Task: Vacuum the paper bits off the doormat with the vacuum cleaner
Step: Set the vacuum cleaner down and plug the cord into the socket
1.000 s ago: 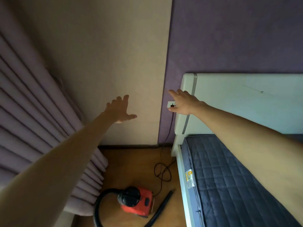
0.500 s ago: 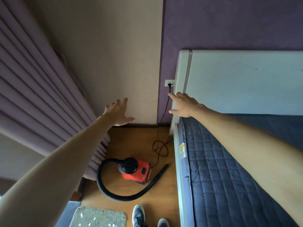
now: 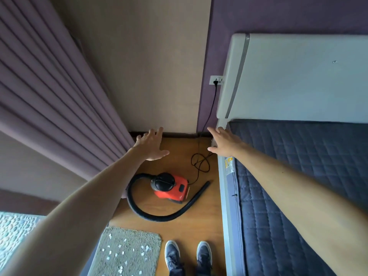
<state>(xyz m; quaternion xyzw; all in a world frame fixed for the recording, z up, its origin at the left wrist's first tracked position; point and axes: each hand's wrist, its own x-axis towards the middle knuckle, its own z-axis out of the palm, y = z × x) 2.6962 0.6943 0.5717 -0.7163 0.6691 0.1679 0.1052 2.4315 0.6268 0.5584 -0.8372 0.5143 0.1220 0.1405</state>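
The left hand (image 3: 150, 145) is stretched out in the air, fingers straight and spread, holding nothing, and the right hand (image 3: 223, 143) reaches forward the same way, empty, by the corner of the bed (image 3: 298, 176). Below them the red vacuum cleaner (image 3: 173, 188) sits on the wooden floor (image 3: 199, 226) between the purple curtain (image 3: 49, 96) and the bed, its black hose (image 3: 159, 217) curling round it and its cord (image 3: 199, 164) plugged into the wall socket (image 3: 216, 80). The grey doormat (image 3: 127, 253) lies just left of the person's shoes (image 3: 173, 255), with white paper bits (image 3: 146, 248) scattered over it.
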